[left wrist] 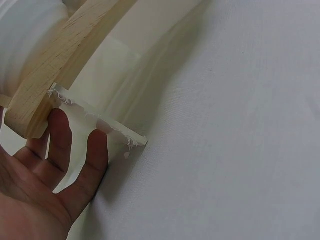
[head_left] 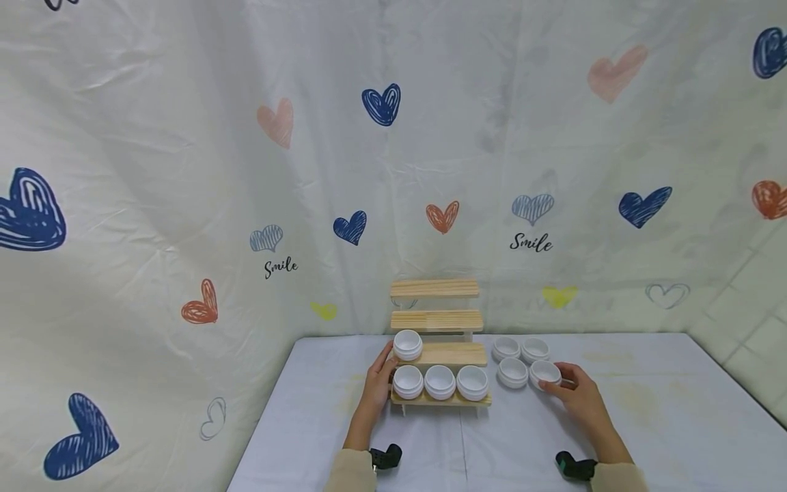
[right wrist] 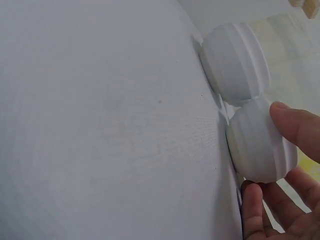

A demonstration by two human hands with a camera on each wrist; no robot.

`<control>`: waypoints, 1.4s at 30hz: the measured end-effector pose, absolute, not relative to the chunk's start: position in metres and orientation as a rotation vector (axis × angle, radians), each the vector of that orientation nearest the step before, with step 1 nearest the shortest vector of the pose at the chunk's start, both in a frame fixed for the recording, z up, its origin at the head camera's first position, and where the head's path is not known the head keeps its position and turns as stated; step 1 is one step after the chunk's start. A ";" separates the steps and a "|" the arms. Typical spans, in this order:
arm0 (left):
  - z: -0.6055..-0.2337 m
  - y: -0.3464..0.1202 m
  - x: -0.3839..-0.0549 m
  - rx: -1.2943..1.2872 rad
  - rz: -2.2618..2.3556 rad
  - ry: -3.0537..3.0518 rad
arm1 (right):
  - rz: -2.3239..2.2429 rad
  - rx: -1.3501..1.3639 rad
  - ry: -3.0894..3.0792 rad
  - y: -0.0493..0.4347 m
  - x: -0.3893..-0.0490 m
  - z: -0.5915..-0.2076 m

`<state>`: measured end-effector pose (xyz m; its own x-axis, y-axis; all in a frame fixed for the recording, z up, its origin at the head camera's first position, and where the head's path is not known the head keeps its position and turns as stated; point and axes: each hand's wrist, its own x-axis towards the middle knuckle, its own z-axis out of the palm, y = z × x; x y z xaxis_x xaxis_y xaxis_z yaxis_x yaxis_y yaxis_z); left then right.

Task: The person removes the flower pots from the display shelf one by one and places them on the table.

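A tiered wooden stand (head_left: 440, 401) with clear supports (left wrist: 100, 115) stands on the table. My left hand (head_left: 376, 386) grips its left side; in the left wrist view, bent fingertips meet the plank end (left wrist: 32, 110) and the clear support. Three small white bowls line the lowest step, including the middle bowl (head_left: 440, 383). Another bowl (head_left: 408, 345) sits at the left of the step above. To the right, my right hand (head_left: 578, 396) pinches a white bowl (right wrist: 257, 142) between thumb and fingers. That bowl stands on the table against another ribbed bowl (right wrist: 234, 62).
Beside the held bowl are three more white bowls, the nearest bowl (head_left: 513, 373) to its left. The two upper planks (head_left: 436, 320) of the stand are bare. A white cloth covers the table (head_left: 522, 444), and a heart-printed curtain (head_left: 455, 150) hangs close behind.
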<state>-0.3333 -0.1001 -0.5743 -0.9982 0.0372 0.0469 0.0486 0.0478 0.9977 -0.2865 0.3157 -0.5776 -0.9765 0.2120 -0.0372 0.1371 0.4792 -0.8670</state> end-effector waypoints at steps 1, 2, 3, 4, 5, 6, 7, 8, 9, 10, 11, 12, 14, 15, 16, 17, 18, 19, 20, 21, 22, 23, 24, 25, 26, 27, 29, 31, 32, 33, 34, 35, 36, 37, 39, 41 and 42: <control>-0.574 -0.100 -0.333 -0.088 -2.162 -2.266 | 1.527 -0.312 -2.641 0.316 -0.286 -0.577; -0.574 -0.100 -0.333 -0.088 -2.160 -2.267 | 1.524 -0.311 -2.645 0.316 -0.286 -0.577; -0.574 -0.100 -0.333 -0.090 -2.158 -2.269 | 1.520 -0.310 -2.648 0.316 -0.286 -0.577; -0.574 -0.100 -0.333 -0.093 -2.159 -2.267 | 1.519 -0.312 -2.650 0.316 -0.286 -0.577; -0.575 -0.100 -0.333 -0.093 -2.160 -2.266 | 1.519 -0.315 -2.650 0.316 -0.286 -0.576; -0.575 -0.100 -0.334 -0.096 -2.160 -2.265 | 1.517 -0.320 -2.652 0.316 -0.285 -0.575; -0.575 -0.100 -0.334 -0.099 -2.158 -2.266 | 1.519 -0.320 -2.650 0.316 -0.286 -0.575; -0.575 -0.100 -0.334 -0.103 -2.157 -2.268 | 1.521 -0.318 -2.650 0.316 -0.285 -0.574; -0.576 -0.100 -0.334 -0.103 -2.156 -2.270 | 1.519 -0.317 -2.649 0.315 -0.285 -0.574; -0.576 -0.101 -0.334 -0.103 -2.155 -2.271 | 1.517 -0.326 -2.651 0.315 -0.285 -0.573; -0.576 -0.101 -0.335 -0.100 -2.158 -2.270 | 1.516 -0.328 -2.652 0.314 -0.285 -0.573; -0.576 -0.101 -0.335 -0.098 -2.164 -2.267 | 1.515 -0.331 -2.652 0.314 -0.285 -0.573; -0.576 -0.101 -0.335 -0.100 -2.177 -2.264 | 1.527 -0.335 -2.651 0.314 -0.285 -0.572; -0.575 -0.101 -0.335 -0.102 -2.187 -2.262 | 1.536 -0.340 -2.648 0.313 -0.285 -0.571; -0.574 -0.101 -0.334 -0.102 -2.201 -2.257 | 1.546 -0.344 -2.645 0.313 -0.284 -0.571; -0.573 -0.101 -0.333 -0.104 -2.216 -2.250 | 1.556 -0.342 -2.642 0.313 -0.284 -0.570; -0.570 -0.101 -0.332 -0.109 -2.228 -2.244 | 1.562 -0.345 -2.641 0.313 -0.284 -0.570; -0.566 -0.102 -0.330 -0.114 -2.235 -2.242 | 1.568 -0.348 -2.641 0.312 -0.284 -0.569; -0.562 -0.102 -0.327 -0.118 -2.242 -2.240 | 1.571 -0.350 -2.641 0.312 -0.284 -0.569; -0.558 -0.102 -0.324 -0.121 -2.244 -2.239 | 1.573 -0.351 -2.642 0.312 -0.284 -0.569; -0.554 -0.102 -0.321 -0.121 -2.247 -2.236 | 1.573 -0.353 -2.644 0.312 -0.285 -0.570; -0.551 -0.102 -0.319 -0.129 -2.240 -2.235 | 1.574 -0.356 -2.644 0.312 -0.285 -0.570; -0.548 -0.102 -0.317 -0.134 -2.237 -2.232 | 1.574 -0.358 -2.645 0.311 -0.285 -0.570; -0.547 -0.102 -0.315 -0.138 -2.233 -2.233 | 1.574 -0.360 -2.645 0.311 -0.285 -0.570; -0.546 -0.102 -0.314 -0.141 -2.231 -2.233 | 1.575 -0.361 -2.645 0.311 -0.285 -0.570; -0.546 -0.102 -0.313 -0.146 -2.230 -2.231 | 1.575 -0.362 -2.645 0.311 -0.286 -0.570; -0.546 -0.103 -0.313 -0.157 -2.234 -2.224 | 1.580 -0.363 -2.641 0.311 -0.286 -0.570; -0.546 -0.103 -0.314 -0.158 -2.236 -2.234 | 1.577 -0.359 -2.638 0.311 -0.286 -0.570; -0.546 -0.103 -0.314 -0.158 -2.231 -2.239 | 1.577 -0.357 -2.636 0.312 -0.286 -0.571; -0.548 -0.103 -0.316 -0.151 -2.228 -2.245 | 1.575 -0.355 -2.636 0.312 -0.286 -0.571; -0.552 -0.103 -0.319 -0.146 -2.220 -2.248 | 1.575 -0.353 -2.634 0.312 -0.287 -0.572; -0.556 -0.102 -0.323 -0.143 -2.201 -2.256 | 1.574 -0.354 -2.632 0.312 -0.286 -0.572; -0.555 -0.102 -0.322 -0.144 -2.190 -2.268 | 1.574 -0.353 -2.628 0.312 -0.286 -0.573; -0.555 -0.102 -0.322 -0.145 -2.179 -2.281 | 1.576 -0.352 -2.625 0.312 -0.286 -0.573; -0.560 -0.102 -0.325 -0.134 -2.175 -2.290 | 1.578 -0.352 -2.621 0.312 -0.286 -0.575; -0.561 -0.102 -0.326 -0.133 -2.168 -2.296 | 1.583 -0.353 -2.615 0.311 -0.286 -0.576; -0.561 -0.102 -0.326 -0.128 -2.173 -2.299 | 1.582 -0.351 -2.614 0.312 -0.286 -0.577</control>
